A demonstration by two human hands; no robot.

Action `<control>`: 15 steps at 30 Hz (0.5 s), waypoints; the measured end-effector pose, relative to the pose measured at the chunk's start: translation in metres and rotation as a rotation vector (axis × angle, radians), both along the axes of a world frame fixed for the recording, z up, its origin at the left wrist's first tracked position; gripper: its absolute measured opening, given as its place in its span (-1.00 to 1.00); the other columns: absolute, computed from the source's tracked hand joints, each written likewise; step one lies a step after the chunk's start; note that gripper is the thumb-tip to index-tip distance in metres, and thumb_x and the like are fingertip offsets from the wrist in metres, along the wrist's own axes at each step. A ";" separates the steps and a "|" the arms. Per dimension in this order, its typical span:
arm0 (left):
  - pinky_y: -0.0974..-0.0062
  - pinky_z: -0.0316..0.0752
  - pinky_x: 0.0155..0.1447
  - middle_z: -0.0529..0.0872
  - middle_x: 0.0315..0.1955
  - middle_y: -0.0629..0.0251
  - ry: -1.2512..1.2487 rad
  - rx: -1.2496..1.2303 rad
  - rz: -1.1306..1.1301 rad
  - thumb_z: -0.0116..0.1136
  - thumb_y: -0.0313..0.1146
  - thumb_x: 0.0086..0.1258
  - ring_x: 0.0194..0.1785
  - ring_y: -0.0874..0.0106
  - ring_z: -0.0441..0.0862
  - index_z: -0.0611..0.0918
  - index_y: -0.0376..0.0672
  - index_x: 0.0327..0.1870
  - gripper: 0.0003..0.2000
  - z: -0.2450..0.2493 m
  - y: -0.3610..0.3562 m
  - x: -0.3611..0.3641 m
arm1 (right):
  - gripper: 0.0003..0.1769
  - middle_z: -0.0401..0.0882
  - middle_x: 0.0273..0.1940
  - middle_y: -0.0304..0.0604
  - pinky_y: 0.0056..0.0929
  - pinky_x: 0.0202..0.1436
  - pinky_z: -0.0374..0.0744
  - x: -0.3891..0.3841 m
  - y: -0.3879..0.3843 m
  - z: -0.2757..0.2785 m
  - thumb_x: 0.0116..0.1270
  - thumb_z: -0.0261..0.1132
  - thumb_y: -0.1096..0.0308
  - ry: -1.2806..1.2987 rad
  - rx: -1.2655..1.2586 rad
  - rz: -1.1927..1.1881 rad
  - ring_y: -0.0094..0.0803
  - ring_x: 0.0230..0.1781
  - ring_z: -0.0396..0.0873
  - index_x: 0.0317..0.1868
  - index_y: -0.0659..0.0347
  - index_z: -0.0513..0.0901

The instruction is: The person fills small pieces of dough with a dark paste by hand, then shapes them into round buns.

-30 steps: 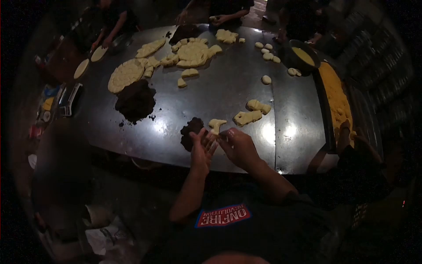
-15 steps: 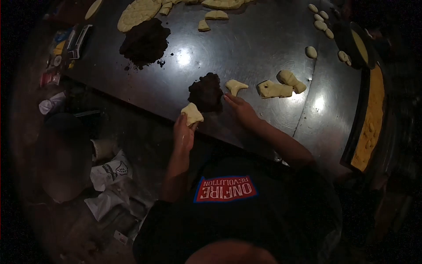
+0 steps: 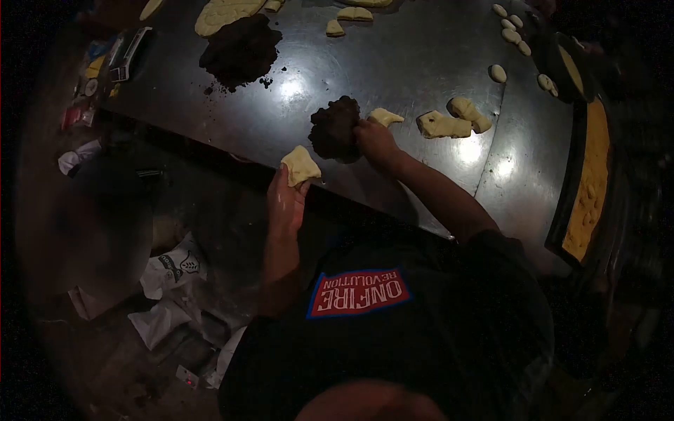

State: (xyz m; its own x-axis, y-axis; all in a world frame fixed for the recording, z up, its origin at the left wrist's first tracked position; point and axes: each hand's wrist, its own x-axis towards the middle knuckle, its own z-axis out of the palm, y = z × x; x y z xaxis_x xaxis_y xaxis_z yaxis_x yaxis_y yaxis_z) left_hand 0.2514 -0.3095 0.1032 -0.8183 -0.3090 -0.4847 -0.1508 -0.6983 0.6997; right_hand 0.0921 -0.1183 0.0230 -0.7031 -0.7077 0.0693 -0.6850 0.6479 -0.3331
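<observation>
My left hand holds a flattened piece of pale dough up near the table's front edge, fingers beneath it. At the right side of a dark brown, crumbly mound of filling, my right hand has its fingers bent in and pressed into the mound's edge. Just behind that hand lies a small dough piece, partly covered by it. Farther right, two thicker dough chunks rest against each other.
A larger dark mound sits at the back left of the metal table, beside flat dough sheets. Several small dough balls lie at the back right. A long tray with a yellow-orange surface stands along the right edge.
My right hand has closed its fingers and moved against the dark mound's edge. My left hand still holds the dough, slightly farther left. The camera view has shifted a little.
</observation>
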 end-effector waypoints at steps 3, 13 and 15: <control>0.33 0.40 0.23 0.48 0.13 0.15 0.084 -0.232 -0.101 -0.16 -0.20 0.53 0.18 0.29 0.48 0.36 -0.29 0.23 -0.61 0.018 -0.005 0.010 | -0.85 0.60 -0.25 -0.04 -0.35 -0.10 0.56 0.008 0.010 0.039 0.16 0.21 0.41 -0.337 0.069 -0.132 -0.24 -0.18 0.59 -0.26 0.23 0.64; 0.35 0.40 0.25 0.52 0.08 0.16 0.110 0.171 -0.222 -0.19 -0.13 0.53 0.15 0.34 0.50 0.38 -0.28 0.18 -0.59 0.034 0.016 0.001 | -0.80 0.61 -0.22 -0.12 -0.46 -0.10 0.54 0.101 0.006 0.149 0.17 0.31 0.49 -0.413 -0.740 -0.163 -0.42 -0.24 0.58 -0.17 0.32 0.63; 0.39 0.40 0.21 0.51 0.08 0.18 0.179 0.196 -0.322 -0.19 -0.11 0.54 0.12 0.39 0.49 0.38 -0.26 0.21 -0.58 0.042 0.034 -0.010 | -0.81 0.60 -0.21 -0.12 -0.46 -0.10 0.54 0.103 -0.010 0.146 0.16 0.31 0.51 -0.186 -0.690 -0.163 -0.41 -0.22 0.59 -0.18 0.32 0.63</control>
State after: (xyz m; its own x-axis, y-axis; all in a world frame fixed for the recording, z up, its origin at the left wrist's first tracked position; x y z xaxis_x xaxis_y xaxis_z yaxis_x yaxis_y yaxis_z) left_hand 0.2416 -0.2758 0.1454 -0.9347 0.0603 -0.3501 -0.2712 -0.7578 0.5934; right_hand 0.1951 -0.1279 0.1692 -0.8393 -0.4316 0.3306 -0.4900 0.3372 -0.8039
